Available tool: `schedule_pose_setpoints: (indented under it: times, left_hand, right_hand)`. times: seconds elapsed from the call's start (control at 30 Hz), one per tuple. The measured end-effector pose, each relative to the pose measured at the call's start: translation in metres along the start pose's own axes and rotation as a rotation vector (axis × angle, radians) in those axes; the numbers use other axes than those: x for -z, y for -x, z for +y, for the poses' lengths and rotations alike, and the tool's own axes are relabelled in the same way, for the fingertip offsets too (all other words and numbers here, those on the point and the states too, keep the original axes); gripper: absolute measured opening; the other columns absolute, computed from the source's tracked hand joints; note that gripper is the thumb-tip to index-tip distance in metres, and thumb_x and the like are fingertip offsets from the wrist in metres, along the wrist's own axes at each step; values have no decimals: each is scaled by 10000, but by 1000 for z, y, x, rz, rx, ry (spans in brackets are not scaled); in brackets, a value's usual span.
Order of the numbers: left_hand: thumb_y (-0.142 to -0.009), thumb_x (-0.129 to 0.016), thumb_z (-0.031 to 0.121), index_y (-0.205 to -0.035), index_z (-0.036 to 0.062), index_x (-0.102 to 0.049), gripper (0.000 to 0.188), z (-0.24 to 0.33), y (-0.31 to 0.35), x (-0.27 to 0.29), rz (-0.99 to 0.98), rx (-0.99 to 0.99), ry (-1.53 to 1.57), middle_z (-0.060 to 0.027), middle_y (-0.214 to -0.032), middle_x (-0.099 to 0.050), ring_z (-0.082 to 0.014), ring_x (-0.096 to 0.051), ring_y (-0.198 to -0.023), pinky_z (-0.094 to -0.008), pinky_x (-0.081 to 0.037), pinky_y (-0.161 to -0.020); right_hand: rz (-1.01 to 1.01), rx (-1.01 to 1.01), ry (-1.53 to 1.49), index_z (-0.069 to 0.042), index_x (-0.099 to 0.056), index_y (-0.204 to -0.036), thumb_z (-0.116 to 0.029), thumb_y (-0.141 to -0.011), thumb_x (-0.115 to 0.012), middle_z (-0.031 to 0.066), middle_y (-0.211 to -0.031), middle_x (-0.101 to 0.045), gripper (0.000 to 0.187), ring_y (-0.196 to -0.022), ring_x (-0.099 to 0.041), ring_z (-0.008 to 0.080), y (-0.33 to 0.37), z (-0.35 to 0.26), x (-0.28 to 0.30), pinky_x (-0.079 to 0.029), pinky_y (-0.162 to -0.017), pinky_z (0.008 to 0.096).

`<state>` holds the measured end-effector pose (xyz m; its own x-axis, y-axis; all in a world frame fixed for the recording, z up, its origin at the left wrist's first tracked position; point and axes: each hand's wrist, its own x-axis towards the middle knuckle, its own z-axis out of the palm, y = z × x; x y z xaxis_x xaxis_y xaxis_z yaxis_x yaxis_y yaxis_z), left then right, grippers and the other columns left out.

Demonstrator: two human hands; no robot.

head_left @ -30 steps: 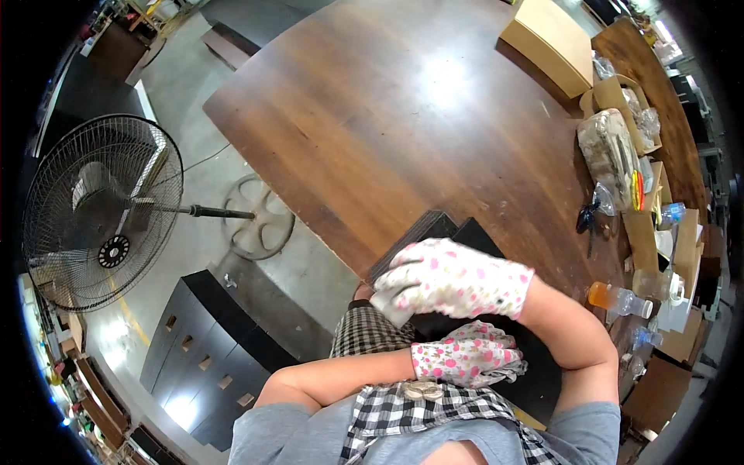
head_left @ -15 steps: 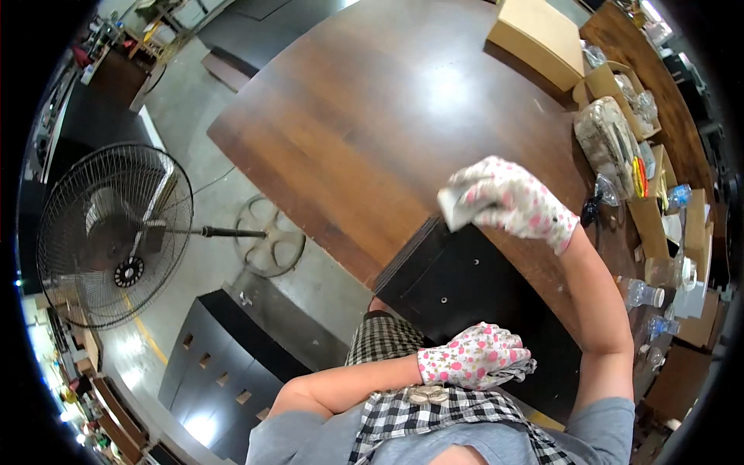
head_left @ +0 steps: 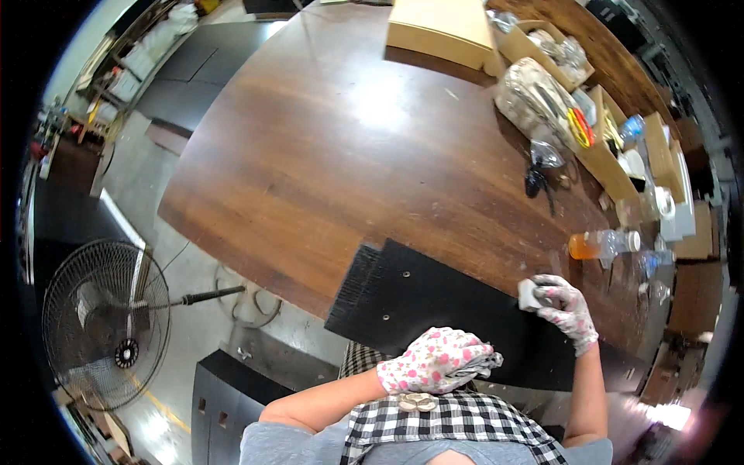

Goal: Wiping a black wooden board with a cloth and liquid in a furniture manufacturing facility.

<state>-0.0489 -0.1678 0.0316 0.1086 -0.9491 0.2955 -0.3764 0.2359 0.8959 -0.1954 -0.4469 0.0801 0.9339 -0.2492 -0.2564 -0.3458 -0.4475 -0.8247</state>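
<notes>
A long black board (head_left: 457,298) with small holes lies along the near edge of the brown table, with layered black edges showing at its left end. My right hand (head_left: 572,314), in a pink-spotted white glove, pinches a small white block (head_left: 529,295) over the board's far edge toward its right part. My left hand (head_left: 438,359), gloved in a floral pattern, is closed in front of my checked apron, at the board's near side. Grey crumpled material shows at its fingers; whether that is a cloth or the soiled glove is unclear.
The brown table (head_left: 263,170) carries a cardboard box (head_left: 442,35), a dusty wrapped bundle (head_left: 535,101), open cartons (head_left: 542,50) and a bottle of orange liquid (head_left: 597,245) along its right side. A standing fan (head_left: 108,322) and a black slotted panel (head_left: 225,403) are at left.
My right hand with the white block has moved from the board's left end rightward along it. My left hand stays closed near my apron. The view has shifted to the right.
</notes>
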Motion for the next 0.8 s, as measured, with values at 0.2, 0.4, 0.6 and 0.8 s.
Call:
schedule_pose_setpoints:
  times: [0.2,0.4,0.6,0.8]
  left_hand:
    - [-793,-677,240,-1155,41,-607,419,6,-5,3,27,-12,-81,-112,-973,-653,-286,-643,-846,-394,-515,-706]
    - [-709,-707,183,-1125,49,-637,443,3,-9,5,22,-26,-137,-120,-978,-666,-286,-654,-834,-382,-525,-709]
    - [-692,-667,101,-1091,5,-645,411,6,-8,5,70,-19,-172,-139,-931,-673,-303,-662,-794,-379,-532,-706]
    - [-687,-679,53,-1069,14,-618,388,15,-31,-4,-88,26,-209,-136,-920,-658,-323,-647,-807,-392,-526,-708]
  right_hand:
    - [62,221,145,-86,-676,-1064,-217,-774,-739,133,-1258,-575,324,-1181,-533,320,-34,-24,-41,-452,-972,428]
    - [175,430,203,-87,-680,-1048,-200,-751,-749,139,-1203,-599,326,-1101,-558,334,-89,-71,-102,-439,-948,425]
    - [459,-192,287,-85,-702,-1001,-254,-764,-739,136,-1159,-624,294,-1101,-569,307,67,-3,-13,-466,-943,406]
    - [619,-33,521,-83,-702,-965,-347,-834,-664,144,-1084,-640,298,-1014,-600,305,48,-32,-44,-475,-912,408]
